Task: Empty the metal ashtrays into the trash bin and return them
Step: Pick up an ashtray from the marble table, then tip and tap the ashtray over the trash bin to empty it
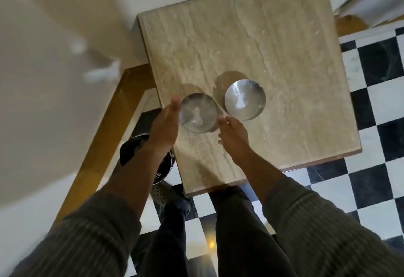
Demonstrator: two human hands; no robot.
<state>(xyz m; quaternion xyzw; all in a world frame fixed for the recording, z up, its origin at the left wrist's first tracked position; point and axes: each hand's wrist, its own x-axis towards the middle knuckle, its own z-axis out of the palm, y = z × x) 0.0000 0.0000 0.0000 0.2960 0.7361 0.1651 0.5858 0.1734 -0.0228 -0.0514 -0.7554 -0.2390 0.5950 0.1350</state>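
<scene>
The left hand (164,123) and right hand (232,133) are spread, flanking the nearer ashtray (198,113) on the bench (273,42); whether they touch it is unclear. The second ashtray (245,99) sits just beyond the right hand. The trash bin (162,170) lies below the left wrist. A loose two-sided grip could tip residue out. No writing is readable.

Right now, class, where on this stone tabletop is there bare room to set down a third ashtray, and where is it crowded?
The far half of the tabletop, beyond both ashtrays, is bare, as is the strip to the right of the right ashtray. The near-left part is crowded: the left hand and right hand flank the left ashtray.
</scene>
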